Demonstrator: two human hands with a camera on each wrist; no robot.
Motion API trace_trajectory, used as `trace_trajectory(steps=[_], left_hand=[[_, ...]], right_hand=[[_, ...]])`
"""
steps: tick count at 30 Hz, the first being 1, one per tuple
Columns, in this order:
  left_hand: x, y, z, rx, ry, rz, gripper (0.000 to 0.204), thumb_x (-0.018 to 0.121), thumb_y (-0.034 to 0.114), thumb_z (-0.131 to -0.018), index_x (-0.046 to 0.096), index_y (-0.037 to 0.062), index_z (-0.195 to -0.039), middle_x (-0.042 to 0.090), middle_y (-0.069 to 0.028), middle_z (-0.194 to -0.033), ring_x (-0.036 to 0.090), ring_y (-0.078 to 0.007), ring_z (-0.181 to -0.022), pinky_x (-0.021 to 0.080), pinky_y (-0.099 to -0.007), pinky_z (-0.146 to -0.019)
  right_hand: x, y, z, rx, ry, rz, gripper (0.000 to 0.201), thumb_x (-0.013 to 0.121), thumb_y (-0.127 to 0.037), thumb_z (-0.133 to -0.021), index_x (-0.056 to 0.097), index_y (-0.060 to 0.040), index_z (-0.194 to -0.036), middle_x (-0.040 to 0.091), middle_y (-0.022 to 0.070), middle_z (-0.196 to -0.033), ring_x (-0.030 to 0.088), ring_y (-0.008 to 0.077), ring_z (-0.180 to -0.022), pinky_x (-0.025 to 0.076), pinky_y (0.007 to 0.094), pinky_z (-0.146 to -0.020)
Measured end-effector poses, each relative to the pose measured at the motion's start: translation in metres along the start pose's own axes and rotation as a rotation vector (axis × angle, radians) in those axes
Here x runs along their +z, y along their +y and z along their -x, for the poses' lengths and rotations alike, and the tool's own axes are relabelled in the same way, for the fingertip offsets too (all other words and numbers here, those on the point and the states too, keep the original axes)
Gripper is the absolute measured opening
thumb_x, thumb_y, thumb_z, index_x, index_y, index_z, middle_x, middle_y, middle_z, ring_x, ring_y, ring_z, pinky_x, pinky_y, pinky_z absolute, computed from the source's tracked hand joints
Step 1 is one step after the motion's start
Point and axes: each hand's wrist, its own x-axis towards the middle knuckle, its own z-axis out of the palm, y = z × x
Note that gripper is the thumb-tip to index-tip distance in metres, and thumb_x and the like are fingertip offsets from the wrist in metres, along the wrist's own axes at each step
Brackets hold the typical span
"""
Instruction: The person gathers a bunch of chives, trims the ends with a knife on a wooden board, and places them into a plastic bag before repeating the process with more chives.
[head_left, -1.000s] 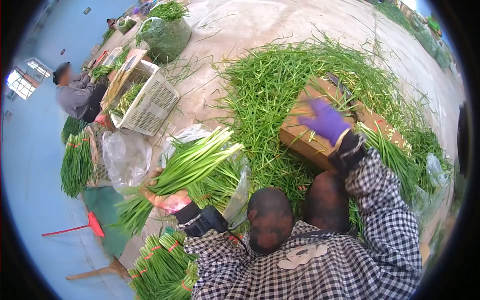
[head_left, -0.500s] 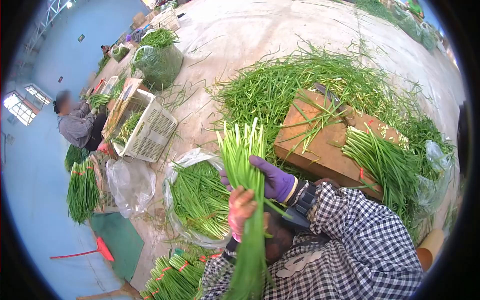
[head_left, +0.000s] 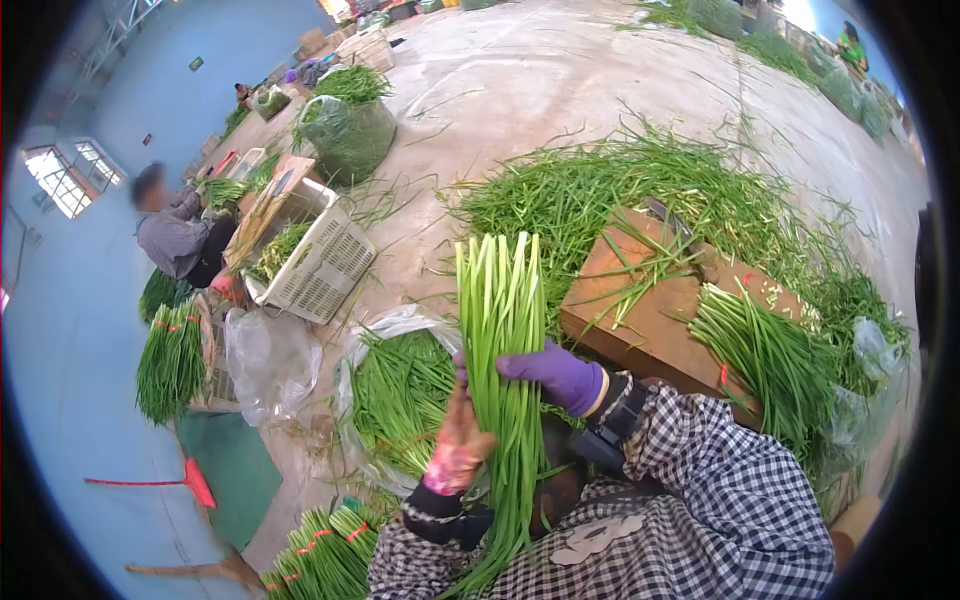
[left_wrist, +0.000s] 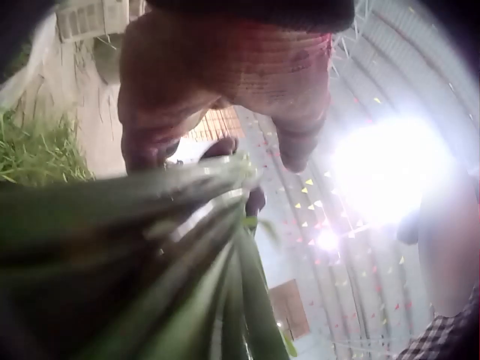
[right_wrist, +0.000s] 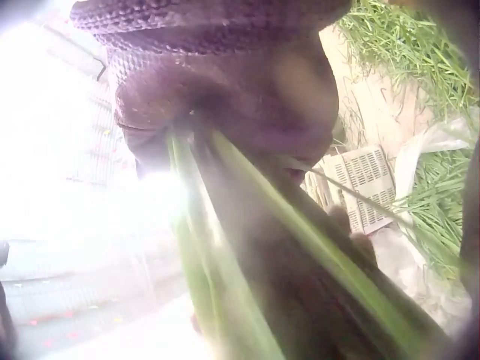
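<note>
A long bunch of garlic chives stands upright before my lap, pale cut ends up and leaves hanging down. My right hand, in a purple glove, grips it around the middle with the thumb across the front. My left hand is at the bunch's left side, just below the right hand, with its fingers stretched upward along the stalks. In the left wrist view, the left thumb stands away from the stalks. The right wrist view shows leaves coming out beneath the purple glove.
A brown block with a knife and loose leaves is ahead right, beside a banded chive bunch. Cut leaves cover the floor behind it. A lined bag of chives and a white crate are left. Another person sits farther off.
The right hand came from over the block to grip the chives. The bunch swung from the left to upright in front of me. The left hand's grip has loosened, its fingers now straighter.
</note>
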Motion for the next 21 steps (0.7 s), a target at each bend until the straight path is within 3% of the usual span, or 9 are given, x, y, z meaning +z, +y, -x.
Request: trace_trajectory(steps=[1,3,6,9,10,12,13,17,21], left_hand=[[0.007,-0.004,-0.002,0.01,0.006,0.0,0.061,0.056,-0.001,-0.079,0.028,0.0102,-0.131,0.038,-0.0125,-0.129,0.049,-0.0212,-0.108,0.049,-0.0249,-0.077],[0.024,-0.013,-0.007,-0.33,0.077,-0.039,0.049,0.059,0.002,-0.079,0.037,0.0055,-0.122,0.052,-0.0116,-0.11,0.056,-0.0177,-0.084,0.05,-0.024,-0.068],[0.038,-0.01,0.005,-0.347,0.004,-0.28,0.035,0.061,0.004,-0.078,0.048,0.0009,-0.111,0.06,-0.0127,-0.096,0.058,-0.0143,-0.071,0.05,-0.0249,-0.062],[0.044,-0.013,0.013,-0.313,0.182,-0.002,0.027,0.062,0.004,-0.077,0.054,0.0004,-0.102,0.061,-0.0108,-0.089,0.057,-0.0137,-0.062,0.048,-0.0245,-0.054],[0.047,-0.014,0.014,-0.31,0.189,0.004,0.027,0.062,0.004,-0.077,0.054,0.0004,-0.102,0.061,-0.0108,-0.089,0.057,-0.0137,-0.062,0.048,-0.0245,-0.054],[0.052,-0.013,0.015,-0.262,0.383,-0.08,0.023,0.065,0.009,-0.072,0.059,-0.0027,-0.091,0.059,-0.0067,-0.071,0.053,-0.0124,-0.055,0.043,-0.0236,-0.048],[0.05,-0.013,0.014,-0.257,0.391,-0.14,0.02,0.065,0.01,-0.074,0.06,-0.0016,-0.089,0.06,-0.0067,-0.072,0.053,-0.0117,-0.054,0.042,-0.0229,-0.046],[0.056,-0.021,0.007,-0.313,0.475,-0.222,0.016,0.065,0.007,-0.075,0.059,-0.0007,-0.088,0.06,-0.0065,-0.075,0.054,-0.011,-0.054,0.043,-0.0217,-0.046],[0.056,-0.032,0.007,-0.215,0.463,-0.234,0.017,0.065,0.002,-0.075,0.058,-0.0002,-0.09,0.061,-0.0071,-0.079,0.056,-0.0113,-0.057,0.046,-0.0223,-0.05]], right_hand=[[0.009,0.001,0.001,0.005,0.047,-0.006,0.044,0.061,-0.021,-0.079,0.049,-0.0016,-0.117,0.057,0.0105,-0.108,0.054,0.018,-0.099,0.043,0.0305,-0.086],[0.013,0.001,0.008,0.144,0.075,0.096,0.045,0.063,-0.02,-0.078,0.049,-0.0013,-0.116,0.057,0.0101,-0.107,0.054,0.0173,-0.098,0.043,0.0301,-0.086],[0.02,-0.018,0.013,0.335,0.099,0.406,0.052,0.067,-0.017,-0.074,0.045,-0.0019,-0.119,0.056,0.0092,-0.105,0.053,0.0141,-0.096,0.042,0.0286,-0.085],[0.013,-0.014,0.01,-0.215,0.253,0.915,0.052,0.066,-0.016,-0.076,0.042,-0.0007,-0.119,0.056,0.0082,-0.104,0.054,0.0114,-0.09,0.043,0.0263,-0.082],[0.01,-0.018,0.008,-0.208,0.247,0.915,0.052,0.066,-0.016,-0.076,0.042,-0.0007,-0.119,0.056,0.0082,-0.104,0.054,0.0114,-0.09,0.043,0.0263,-0.082],[0.002,-0.025,0.008,-0.177,0.578,0.504,0.043,0.065,-0.013,-0.076,0.045,0.0002,-0.113,0.056,0.0072,-0.097,0.053,0.0087,-0.086,0.044,0.0225,-0.076],[0.005,-0.034,0.01,-0.162,0.575,0.426,0.028,0.064,-0.013,-0.077,0.053,-0.0016,-0.1,0.057,0.0028,-0.084,0.052,0.0056,-0.076,0.044,0.0194,-0.067],[0.033,-0.049,0.01,0.052,0.603,0.865,0.017,0.065,-0.019,-0.077,0.058,-0.0033,-0.081,0.054,-0.0002,-0.063,0.048,0.0047,-0.06,0.041,0.0216,-0.055],[0.017,-0.035,0.003,0.075,0.61,0.718,0.021,0.063,-0.022,-0.078,0.054,-0.0022,-0.078,0.055,0.0012,-0.062,0.049,0.0057,-0.057,0.039,0.0218,-0.051]])
